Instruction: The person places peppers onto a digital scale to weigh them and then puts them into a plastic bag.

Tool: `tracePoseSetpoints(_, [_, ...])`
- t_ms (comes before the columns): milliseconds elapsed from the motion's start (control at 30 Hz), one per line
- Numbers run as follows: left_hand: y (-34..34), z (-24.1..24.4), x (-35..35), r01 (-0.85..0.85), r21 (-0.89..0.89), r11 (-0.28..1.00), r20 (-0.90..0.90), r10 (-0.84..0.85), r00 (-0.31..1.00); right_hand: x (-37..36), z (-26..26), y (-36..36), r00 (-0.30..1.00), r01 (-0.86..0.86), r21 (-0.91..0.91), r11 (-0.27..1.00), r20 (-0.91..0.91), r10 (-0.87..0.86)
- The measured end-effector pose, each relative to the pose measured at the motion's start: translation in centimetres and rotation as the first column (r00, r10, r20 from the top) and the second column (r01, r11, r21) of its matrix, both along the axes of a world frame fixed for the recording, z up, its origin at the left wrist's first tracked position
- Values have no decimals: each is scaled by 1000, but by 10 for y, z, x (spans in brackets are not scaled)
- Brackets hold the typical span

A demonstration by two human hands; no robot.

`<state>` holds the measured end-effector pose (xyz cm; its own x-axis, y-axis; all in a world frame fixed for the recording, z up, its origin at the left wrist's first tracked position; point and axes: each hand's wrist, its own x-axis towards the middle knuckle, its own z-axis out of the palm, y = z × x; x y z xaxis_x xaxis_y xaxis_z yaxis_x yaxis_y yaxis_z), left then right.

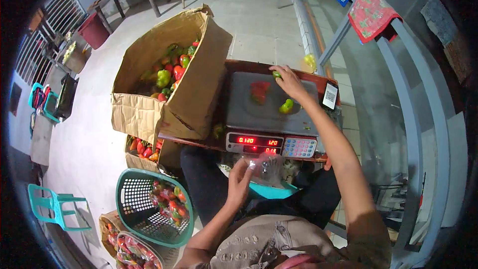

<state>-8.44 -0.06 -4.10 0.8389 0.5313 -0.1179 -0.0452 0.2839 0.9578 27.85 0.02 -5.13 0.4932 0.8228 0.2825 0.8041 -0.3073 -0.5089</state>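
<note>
My left hand (239,180) pinches the rim of a clear plastic bag (271,169) just below the scale's display. At the far side of the scale, my right hand (289,81) has its fingers on a green pepper (276,74). A yellow-green pepper (286,106) rests on the dark plate of the digital scale (242,104), beneath my right forearm. Red digits glow on the scale's display (254,143), beside its keypad (300,147). Left of the scale stands an open cardboard box (198,93) holding red and green peppers (163,78).
A phone (330,96) showing a printed-style code lies right of the scale. By my left leg are a green plastic basket (129,209) with bagged peppers (173,203) and another box of peppers (143,149). A turquoise basin (272,190) sits between my legs. Metal railing (410,63) runs along the right.
</note>
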Motion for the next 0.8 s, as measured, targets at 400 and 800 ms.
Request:
tracePoseSetpoints(400, [-4, 4, 4, 16, 14, 1000, 31, -17, 999, 1, -45, 67, 908, 44, -726, 686, 315, 276])
tracePoseSetpoints(800, [9, 8, 10, -144, 76, 987, -23, 146, 989, -35, -29, 9, 998, 22, 64, 998, 59, -26])
